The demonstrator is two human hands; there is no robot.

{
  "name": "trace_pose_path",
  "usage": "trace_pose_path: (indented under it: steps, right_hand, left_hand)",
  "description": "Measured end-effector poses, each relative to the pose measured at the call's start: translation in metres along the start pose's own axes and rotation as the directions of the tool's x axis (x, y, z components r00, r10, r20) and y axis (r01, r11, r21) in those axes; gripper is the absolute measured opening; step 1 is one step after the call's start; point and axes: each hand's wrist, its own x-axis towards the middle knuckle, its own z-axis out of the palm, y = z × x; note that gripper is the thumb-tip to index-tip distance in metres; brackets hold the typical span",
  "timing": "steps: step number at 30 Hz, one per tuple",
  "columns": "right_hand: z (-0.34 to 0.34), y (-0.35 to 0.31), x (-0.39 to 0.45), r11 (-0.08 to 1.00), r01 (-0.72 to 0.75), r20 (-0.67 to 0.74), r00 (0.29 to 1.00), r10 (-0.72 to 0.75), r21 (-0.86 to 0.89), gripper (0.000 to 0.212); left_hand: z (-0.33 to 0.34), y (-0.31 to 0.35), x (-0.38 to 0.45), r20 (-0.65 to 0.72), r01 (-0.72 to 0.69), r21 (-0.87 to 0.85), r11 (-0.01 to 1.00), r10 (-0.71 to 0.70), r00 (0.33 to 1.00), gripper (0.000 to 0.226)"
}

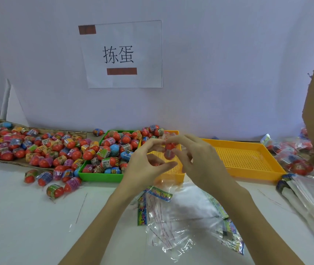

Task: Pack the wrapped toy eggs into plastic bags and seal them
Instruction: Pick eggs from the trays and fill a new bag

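- Your right hand (200,161) pinches a bagged egg (169,151).
- Your left hand (148,165) curls on the plastic.
- Green tray (102,177) at ten o'clock.

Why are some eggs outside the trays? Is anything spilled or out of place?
A few wrapped eggs lie loose on the table in front of the green tray, apart from the heaps. Nothing looks damaged.

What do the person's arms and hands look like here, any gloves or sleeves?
Both are bare: the left hand and right hand wear no gloves, and no rings, watch or wristband show. The forearms are uncovered right down to the picture's bottom edge, with no sleeve in view.
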Motion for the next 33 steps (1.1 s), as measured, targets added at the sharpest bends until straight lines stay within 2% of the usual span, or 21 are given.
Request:
trace_pose_path:
  steps: [3,8,13,17,19,22,25,28,31,33]
  right_hand:
    - [0.003,0.001,-0.002,0.998,-0.008,0.072,0.997,0.004,0.058,0.023]
    - [0.011,0.003,-0.001,1.000,0.006,0.014,1.000,-0.006,0.002,0.021]
    - [0.012,0.007,-0.003,1.000,0.019,0.074,0.997,-0.018,-0.014,0.011]
    - [0.012,0.008,-0.004,0.996,0.039,0.108,0.993,-0.048,0.082,0.011]
    - [0.012,0.010,-0.004,0.992,0.020,0.083,0.996,-0.030,0.123,0.013]
    - [0.014,0.010,-0.005,0.977,0.008,-0.056,0.998,0.004,0.215,0.013]
    - [0.019,0.008,-0.004,0.957,0.001,-0.200,0.978,0.059,0.290,0.017]
    - [0.031,0.008,-0.004,0.948,-0.071,-0.256,0.954,0.156,0.312,0.020]
    - [0.045,0.005,-0.008,0.945,-0.129,-0.138,0.974,0.177,0.300,0.022]
    - [0.055,0.002,-0.008,0.966,-0.109,0.008,0.994,0.110,0.235,0.026]
  left_hand:
    - [-0.001,0.001,0.000,-0.006,-0.024,0.010,1.000,0.024,1.000,0.046]
    - [0.003,0.001,-0.001,-0.012,-0.012,-0.007,1.000,0.012,1.000,0.042]
    - [0.006,0.000,-0.002,-0.019,-0.013,-0.031,0.999,0.012,1.000,0.043]
    - [0.005,-0.002,-0.002,-0.016,-0.035,0.020,0.999,0.035,0.999,0.043]
    - [0.005,-0.002,-0.002,-0.024,-0.026,0.012,1.000,0.027,0.999,0.040]
    - [0.002,-0.001,0.000,-0.064,-0.009,0.033,0.999,0.011,0.998,0.037]
    - [-0.004,-0.003,0.004,-0.174,0.034,0.105,0.994,-0.016,0.985,0.035]
    - [-0.013,-0.004,0.008,-0.351,0.064,0.109,0.992,-0.022,0.936,0.036]
    - [-0.027,-0.001,0.012,-0.557,0.046,0.011,0.999,-0.032,0.830,0.035]
    - [-0.035,0.003,0.013,-0.678,-0.004,-0.030,1.000,-0.017,0.735,0.033]
